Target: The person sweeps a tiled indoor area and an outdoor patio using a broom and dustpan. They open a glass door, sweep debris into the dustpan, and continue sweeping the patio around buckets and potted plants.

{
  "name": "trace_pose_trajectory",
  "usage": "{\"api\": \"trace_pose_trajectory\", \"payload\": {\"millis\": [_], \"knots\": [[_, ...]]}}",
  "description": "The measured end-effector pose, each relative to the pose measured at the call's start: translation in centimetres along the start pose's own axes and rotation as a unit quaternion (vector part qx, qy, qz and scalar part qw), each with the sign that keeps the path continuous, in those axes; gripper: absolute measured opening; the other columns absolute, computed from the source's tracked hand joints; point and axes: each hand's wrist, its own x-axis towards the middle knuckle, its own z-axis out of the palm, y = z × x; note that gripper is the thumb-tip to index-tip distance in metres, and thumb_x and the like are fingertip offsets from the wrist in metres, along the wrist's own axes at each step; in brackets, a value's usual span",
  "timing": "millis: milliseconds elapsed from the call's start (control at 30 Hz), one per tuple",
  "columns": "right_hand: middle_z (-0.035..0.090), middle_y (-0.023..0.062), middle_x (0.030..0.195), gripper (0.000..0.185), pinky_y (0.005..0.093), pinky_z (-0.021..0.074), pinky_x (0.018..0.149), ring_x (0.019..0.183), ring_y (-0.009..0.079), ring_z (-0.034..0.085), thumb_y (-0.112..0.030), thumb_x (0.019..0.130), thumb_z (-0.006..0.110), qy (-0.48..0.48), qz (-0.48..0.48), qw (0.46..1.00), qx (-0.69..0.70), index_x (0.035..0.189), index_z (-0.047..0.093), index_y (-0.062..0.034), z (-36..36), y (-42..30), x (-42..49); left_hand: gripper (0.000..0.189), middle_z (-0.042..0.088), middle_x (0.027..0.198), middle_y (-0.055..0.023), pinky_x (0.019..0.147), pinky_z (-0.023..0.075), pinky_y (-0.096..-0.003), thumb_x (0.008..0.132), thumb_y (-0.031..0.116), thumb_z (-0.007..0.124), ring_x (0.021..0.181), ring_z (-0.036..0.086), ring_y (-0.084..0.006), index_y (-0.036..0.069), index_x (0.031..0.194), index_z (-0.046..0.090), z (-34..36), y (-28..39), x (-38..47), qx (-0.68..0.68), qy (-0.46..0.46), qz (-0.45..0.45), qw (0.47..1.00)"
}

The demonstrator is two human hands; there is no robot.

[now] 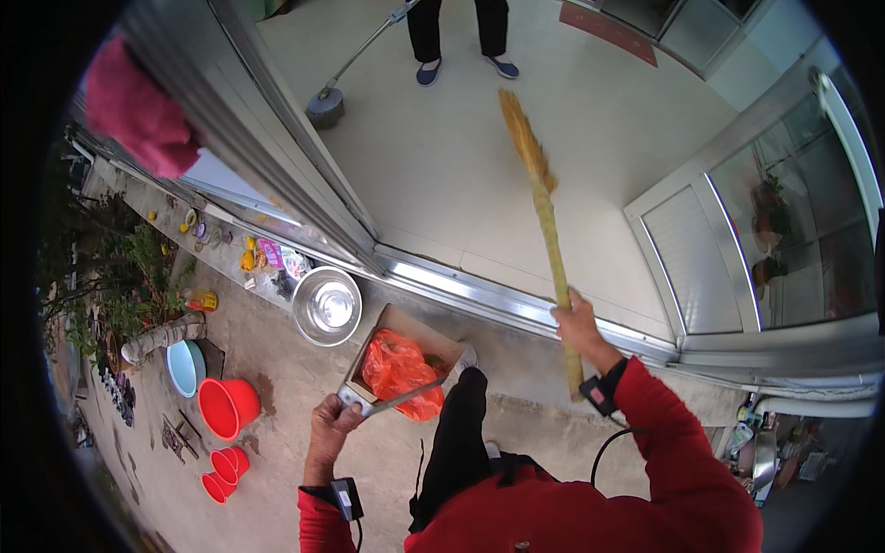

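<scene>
My right hand (581, 325) grips the lower part of the handle of a straw broom (546, 214), whose bristles reach over the tiled floor (429, 159) inside the doorway. My left hand (334, 425) holds the near corner of an open box-like dustpan (413, 314) at the outer side of the threshold. A crumpled orange-red plastic bag (397, 366) lies in the dustpan and hangs over its side. The metal door sill (470, 280) runs between the dustpan and the tiles.
Inside, a person in dark trousers (424, 31) stands by a mop (325, 104). A steel basin (328, 306) sits left of the dustpan; a blue basin (185, 368) and red buckets (228, 408) stand further left. A glazed door (719, 256) is at the right.
</scene>
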Motion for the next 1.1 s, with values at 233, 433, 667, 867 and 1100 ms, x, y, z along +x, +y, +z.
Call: {"api": "trace_pose_trajectory", "payload": {"millis": [233,433,667,867,1100], "knots": [[0.06,0.0251,0.073,0.029,0.0432,0.052,0.062,0.068,0.0378,0.063,-0.007,0.073,0.055,-0.049,-0.2,0.919,-0.337,0.1,0.048,0.0019,4.6,-13.7,21.0,0.021,0.055,0.066,0.0018,0.054,0.0413,-0.0213,0.082,0.013,0.07,0.06,0.047,-0.0053,0.006,0.074,0.052,1.5,1.8,5.1,0.0,-0.007,-0.029,1.0],[0.064,0.0178,0.09,0.035,0.0416,0.0517,0.07,0.087,0.0328,0.063,-0.007,0.077,0.056,-0.072,-0.273,0.794,-0.538,0.112,0.051,-0.0021,11.5,-21.0,31.1,0.026,0.053,0.065,0.0025,0.055,0.0401,-0.0219,0.08,0.017,0.072,0.06,0.044,-0.0048,0.005,0.073,0.051,3.4,1.4,7.2,0.001,0.029,-0.05,0.998],[0.064,0.0137,0.084,0.034,0.041,0.0511,0.068,0.08,0.0314,0.064,-0.004,0.085,0.045,-0.119,-0.319,0.659,-0.671,0.118,0.051,-0.0013,5.3,-18.8,32.5,0.026,0.051,0.063,0.0037,0.054,0.0393,-0.0221,0.082,0.016,0.071,0.06,0.043,-0.0049,0.005,0.072,0.049,6.0,2.6,7.7,0.02,0.052,-0.05,0.997],[0.062,0.0176,0.074,0.042,0.0416,0.0503,0.066,0.07,0.0319,0.062,-0.002,0.084,0.044,-0.182,-0.32,0.616,-0.696,0.125,0.046,0.0039,-11.2,-14.7,25.8,0.025,0.05,0.063,0.0038,0.053,0.0382,-0.0211,0.083,0.016,0.069,0.059,0.042,-0.0043,0.006,0.072,0.049,10.2,5.3,7.4,0.01,0.066,-0.029,0.997],[0.064,0.0168,0.077,0.046,0.0391,0.0525,0.067,0.07,0.0304,0.064,-0.009,0.085,0.055,-0.176,-0.193,0.63,-0.731,0.129,0.044,-0.0033,-25.2,-13.9,19.2,0.022,0.053,0.064,0.0019,0.053,0.0413,-0.0219,0.084,0.016,0.067,0.058,0.047,-0.0053,0.005,0.074,0.051,15.5,8.4,8.9,-0.025,0.07,-0.021,0.997]]}}
